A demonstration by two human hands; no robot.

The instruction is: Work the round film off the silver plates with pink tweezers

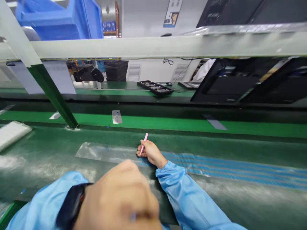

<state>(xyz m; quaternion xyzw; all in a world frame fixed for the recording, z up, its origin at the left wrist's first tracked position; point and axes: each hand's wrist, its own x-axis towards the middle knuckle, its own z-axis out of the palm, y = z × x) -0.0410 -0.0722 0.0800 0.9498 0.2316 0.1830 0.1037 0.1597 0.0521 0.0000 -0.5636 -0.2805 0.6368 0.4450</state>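
My right hand rests on the green mat and holds a slim pink stylus or pen-like tool upright between its fingers. A clear plastic film lies flat just left of that hand, and a blue patterned strip runs off to its right. My left hand is close to the camera, blurred and raised above the mat. A black wristband circles its wrist. It holds nothing that I can see, and its fingers are hard to make out.
A pale grey shelf beam crosses the view above the green workbench, on a green-and-white post. Beyond stand a blue plastic crate, a black parts tray and dark monitors. A white packet lies at the left.
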